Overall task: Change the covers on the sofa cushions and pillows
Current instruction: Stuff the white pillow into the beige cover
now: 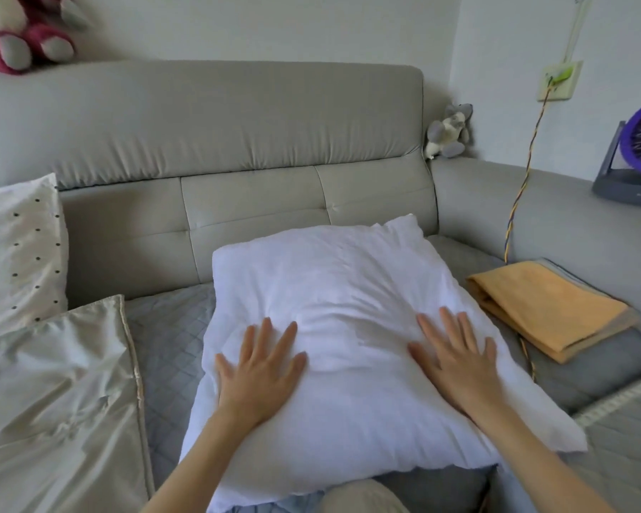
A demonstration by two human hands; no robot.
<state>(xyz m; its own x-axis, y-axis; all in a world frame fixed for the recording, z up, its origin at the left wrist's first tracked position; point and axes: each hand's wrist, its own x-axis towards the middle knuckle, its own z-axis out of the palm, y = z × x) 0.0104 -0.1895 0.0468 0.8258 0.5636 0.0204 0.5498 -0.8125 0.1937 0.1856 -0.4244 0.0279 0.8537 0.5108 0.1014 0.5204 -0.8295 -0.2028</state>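
Left hand (pixel 261 368) and right hand (pixel 456 355) flat, palms down, fingers spread; bare forearms reaching forward.

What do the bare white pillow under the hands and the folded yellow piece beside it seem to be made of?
The bare white pillow insert looks like thin matte woven fabric over soft filling: it dents and wrinkles under the flat left hand and right hand. The folded yellow cloth looks like soft, slightly fuzzy matte fabric, possibly fleece or towelling; the picture is too soft to settle the weave.

Head-worn camera looks forward and down, close over the sofa (pixel 237 116).
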